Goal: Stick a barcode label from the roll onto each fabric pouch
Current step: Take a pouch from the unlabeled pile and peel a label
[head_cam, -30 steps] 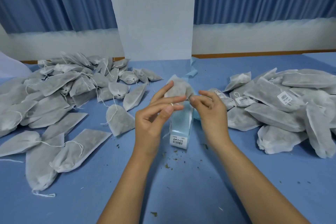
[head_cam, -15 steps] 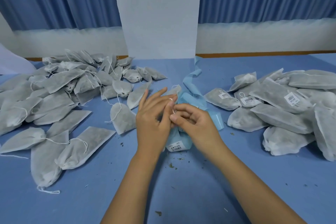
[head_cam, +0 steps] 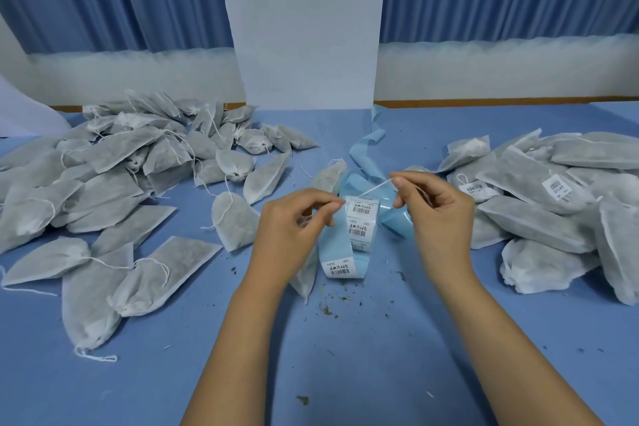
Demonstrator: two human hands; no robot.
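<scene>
My left hand (head_cam: 294, 228) pinches the gathered neck of a grey fabric pouch (head_cam: 306, 275), which hangs down below the palm. My right hand (head_cam: 437, 214) pinches the far end of that pouch's white drawstring (head_cam: 370, 189), stretched taut between the two hands. Just behind the string stands the barcode label roll (head_cam: 361, 218), with its blue backing strip (head_cam: 340, 259) curling toward me and carrying white labels. Another pouch (head_cam: 328, 176) lies behind the roll.
A big heap of unlabelled pouches (head_cam: 121, 166) covers the left of the blue table (head_cam: 345, 356). Pouches bearing labels (head_cam: 553, 190) are piled at the right. Spent blue backing (head_cam: 366, 145) trails toward the white pillar. Dry crumbs dot the table near me.
My hands were together at the pouch; now they have drawn apart, the right hand pulling the drawstring out to the right. The pouch has dropped below my left hand, uncovering the label roll.
</scene>
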